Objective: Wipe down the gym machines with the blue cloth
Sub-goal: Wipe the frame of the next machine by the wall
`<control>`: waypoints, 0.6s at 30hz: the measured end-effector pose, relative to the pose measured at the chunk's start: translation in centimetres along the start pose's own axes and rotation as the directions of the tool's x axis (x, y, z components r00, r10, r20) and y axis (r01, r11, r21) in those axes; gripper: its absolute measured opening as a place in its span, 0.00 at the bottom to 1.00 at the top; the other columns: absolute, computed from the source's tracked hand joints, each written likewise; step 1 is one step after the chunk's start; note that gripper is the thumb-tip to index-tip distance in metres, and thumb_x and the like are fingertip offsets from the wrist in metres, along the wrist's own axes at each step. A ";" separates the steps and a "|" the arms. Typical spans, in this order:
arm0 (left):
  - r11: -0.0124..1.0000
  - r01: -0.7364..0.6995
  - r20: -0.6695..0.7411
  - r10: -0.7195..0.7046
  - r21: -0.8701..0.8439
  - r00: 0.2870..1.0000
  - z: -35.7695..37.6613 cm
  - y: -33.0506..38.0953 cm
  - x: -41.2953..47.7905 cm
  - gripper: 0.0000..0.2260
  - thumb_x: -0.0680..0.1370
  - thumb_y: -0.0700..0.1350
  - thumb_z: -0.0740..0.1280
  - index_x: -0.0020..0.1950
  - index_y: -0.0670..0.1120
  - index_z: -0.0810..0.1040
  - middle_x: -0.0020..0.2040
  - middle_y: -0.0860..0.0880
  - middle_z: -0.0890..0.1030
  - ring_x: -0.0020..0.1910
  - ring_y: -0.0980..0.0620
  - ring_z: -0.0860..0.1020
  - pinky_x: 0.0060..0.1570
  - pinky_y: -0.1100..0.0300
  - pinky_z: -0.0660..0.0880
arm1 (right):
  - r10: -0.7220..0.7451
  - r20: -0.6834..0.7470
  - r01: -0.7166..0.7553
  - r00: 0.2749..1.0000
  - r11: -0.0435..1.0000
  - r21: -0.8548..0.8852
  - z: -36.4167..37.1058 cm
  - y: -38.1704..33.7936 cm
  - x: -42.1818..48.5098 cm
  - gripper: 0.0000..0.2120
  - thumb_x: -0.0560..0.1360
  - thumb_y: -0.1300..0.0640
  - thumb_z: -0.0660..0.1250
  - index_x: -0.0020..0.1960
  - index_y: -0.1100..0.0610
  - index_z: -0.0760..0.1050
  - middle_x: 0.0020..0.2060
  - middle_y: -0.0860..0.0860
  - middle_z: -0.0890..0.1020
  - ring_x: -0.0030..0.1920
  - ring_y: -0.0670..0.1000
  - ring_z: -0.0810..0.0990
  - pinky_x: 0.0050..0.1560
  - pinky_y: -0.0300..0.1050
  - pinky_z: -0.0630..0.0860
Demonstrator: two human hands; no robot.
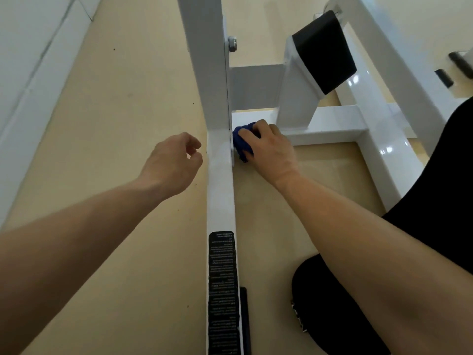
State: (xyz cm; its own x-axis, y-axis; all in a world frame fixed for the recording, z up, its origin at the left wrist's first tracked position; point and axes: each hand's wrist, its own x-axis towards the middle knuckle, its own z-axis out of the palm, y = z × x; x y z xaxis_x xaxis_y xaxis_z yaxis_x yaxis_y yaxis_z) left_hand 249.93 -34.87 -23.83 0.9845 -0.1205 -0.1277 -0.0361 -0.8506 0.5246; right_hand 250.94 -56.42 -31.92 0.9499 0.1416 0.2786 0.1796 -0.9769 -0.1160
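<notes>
At 10 o'clock a white wall (30, 60) is seen, with the tan floor (128, 111) beside it. At 9 o'clock, just left of the middle, the left hand (174, 160) is held over the floor. Its fingers are loosely curled and nothing is held in it. It is near the white floor bar (220, 190) of the gym machine, but no touch can be made out.

A black label (222, 290) is stuck on that bar at 6 o'clock. Its words are too small to be read.

At 12 o'clock, just above the middle, the blue cloth (242, 143) is bunched up and gripped by the right hand (271, 149). The cloth is pressed into the corner where the upright post (204, 60) meets the floor bar. A black pad (323, 52) is seen at 1 o'clock.

The wiping is judged to be under way, low down on the frame. No wet streaks are shown, so the clean parts cannot be told from the dirty ones. The pad and the far bars are likely left to be done.

Much of the cloth is hidden under the fingers. The top of the machine is cut off. Part of the frame at 4 o'clock is covered by black clothing (435, 188).
</notes>
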 end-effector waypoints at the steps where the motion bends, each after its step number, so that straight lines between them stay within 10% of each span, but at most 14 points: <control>1: 1.000 -0.023 0.006 0.023 0.010 1.000 0.2 0.3 -0.1 0.12 0.80 0.47 0.63 0.63 0.50 0.76 0.57 0.54 0.79 0.53 0.51 0.76 0.55 0.58 0.70 | -0.020 0.034 0.022 0.999 0.999 -0.039 -0.3 0.6 -0.1 0.20 0.67 0.62 0.75 0.58 0.57 0.77 0.50 0.60 0.77 0.42 0.61 0.77 0.35 0.50 0.74; 18: 0.992 -0.123 -0.041 0.124 0.011 0.991 1.1 1.8 0.6 0.11 0.79 0.45 0.62 0.60 0.51 0.78 0.56 0.56 0.79 0.52 0.53 0.77 0.53 0.62 0.67 | 0.220 -0.088 -0.228 0.972 0.968 -0.103 -1.5 7.2 -3.4 0.13 0.76 0.53 0.69 0.55 0.59 0.75 0.50 0.59 0.76 0.47 0.61 0.78 0.37 0.48 0.71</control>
State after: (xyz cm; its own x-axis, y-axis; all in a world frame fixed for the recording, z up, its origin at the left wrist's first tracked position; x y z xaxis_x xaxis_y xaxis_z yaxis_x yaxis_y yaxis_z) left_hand 250.22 -37.04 -23.93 0.9786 -0.2037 -0.0272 -0.1592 -0.8348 0.5271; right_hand 248.61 -64.22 -32.32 0.9399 -0.0912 0.3291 -0.0692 -0.9945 -0.0780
